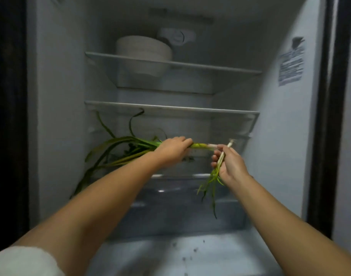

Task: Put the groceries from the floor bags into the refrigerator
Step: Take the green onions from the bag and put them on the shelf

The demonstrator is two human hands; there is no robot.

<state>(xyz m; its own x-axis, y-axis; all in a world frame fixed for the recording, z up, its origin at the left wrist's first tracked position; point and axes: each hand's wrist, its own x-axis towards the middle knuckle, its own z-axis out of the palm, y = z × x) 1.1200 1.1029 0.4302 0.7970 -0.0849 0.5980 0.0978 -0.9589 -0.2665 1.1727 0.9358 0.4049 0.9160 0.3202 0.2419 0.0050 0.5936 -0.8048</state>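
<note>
Both my arms reach into the open refrigerator (67,116). My left hand (173,149) grips a bunch of green onions (119,148) held sideways under the second glass shelf (170,109). Its long dark leaves droop left toward the fridge wall, and its pale stalk end sticks out to the right. My right hand (231,163) holds a smaller, thin green onion (220,162) nearly upright, white root end up and leaves hanging below the hand. The two hands are close together, just above the crisper drawer (180,206).
A stack of white bowls (143,47) sits on the top glass shelf (210,66). A label sticker (291,62) is on the right inner wall. Dark crumbs (188,255) lie on the fridge's lower ledge. The door frame (327,116) borders the right side.
</note>
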